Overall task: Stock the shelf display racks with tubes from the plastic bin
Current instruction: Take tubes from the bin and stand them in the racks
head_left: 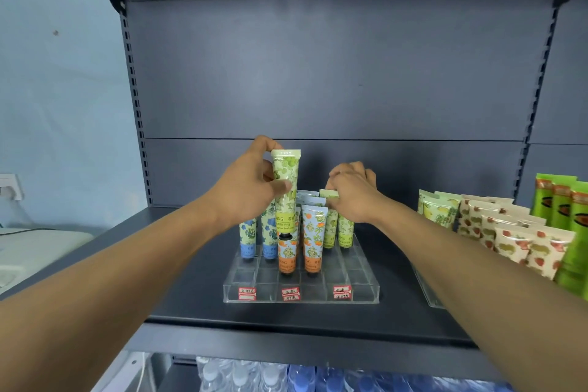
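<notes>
Left hand (246, 188) gripped one green tube (285, 183) above the rack (362, 293), right hand (353, 192) pinched another green tube (329, 193) near its back edge, two orange tubes (313, 240) stood mid-rack.

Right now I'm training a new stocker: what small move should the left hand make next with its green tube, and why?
Probably carry the green tube rightward and lower it cap-down into a free slot of the clear rack. The left hand holds it upright above the orange tubes, but matching green tubes stand at the right, where the right hand is seating one.
</notes>
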Action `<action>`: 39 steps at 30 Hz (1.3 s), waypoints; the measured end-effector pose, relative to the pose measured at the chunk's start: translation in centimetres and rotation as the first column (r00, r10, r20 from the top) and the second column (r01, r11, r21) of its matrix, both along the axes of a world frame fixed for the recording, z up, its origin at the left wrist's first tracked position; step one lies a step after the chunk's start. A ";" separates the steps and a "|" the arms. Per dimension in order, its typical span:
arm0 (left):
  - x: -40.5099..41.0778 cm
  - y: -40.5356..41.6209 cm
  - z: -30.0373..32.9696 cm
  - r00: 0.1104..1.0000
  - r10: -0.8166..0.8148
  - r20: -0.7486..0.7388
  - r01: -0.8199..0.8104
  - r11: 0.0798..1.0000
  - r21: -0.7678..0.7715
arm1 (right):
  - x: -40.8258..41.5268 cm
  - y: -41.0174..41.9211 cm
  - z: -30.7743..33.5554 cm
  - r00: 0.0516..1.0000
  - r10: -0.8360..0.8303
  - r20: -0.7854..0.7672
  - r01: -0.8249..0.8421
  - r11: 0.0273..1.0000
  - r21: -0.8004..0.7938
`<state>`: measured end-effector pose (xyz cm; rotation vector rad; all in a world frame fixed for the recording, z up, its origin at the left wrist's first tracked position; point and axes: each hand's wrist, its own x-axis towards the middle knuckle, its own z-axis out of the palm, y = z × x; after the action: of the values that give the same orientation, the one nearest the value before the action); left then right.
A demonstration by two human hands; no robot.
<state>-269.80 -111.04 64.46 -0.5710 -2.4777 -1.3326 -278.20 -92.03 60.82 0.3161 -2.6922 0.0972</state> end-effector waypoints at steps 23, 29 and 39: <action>0.8 7.0 1.5 0.998 -0.032 -0.056 0.029 0.998 -0.061 | 9.4 3.2 8.8 0.951 0.309 -0.009 -0.292 0.888 -0.354; 1.5 6.0 1.1 0.992 0.008 -0.122 -0.044 0.955 -0.292 | 8.4 4.4 8.7 0.981 0.162 -0.103 -0.187 0.928 -0.322; 1.6 2.0 -1.0 0.962 0.069 -0.262 -0.191 0.858 -0.476 | 4.6 1.2 2.9 1.000 0.026 0.007 -0.024 0.980 -0.199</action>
<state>-268.18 -109.05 63.49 -0.6110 -2.5943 -0.5203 -273.58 -90.79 63.68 0.2878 -2.6604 0.3735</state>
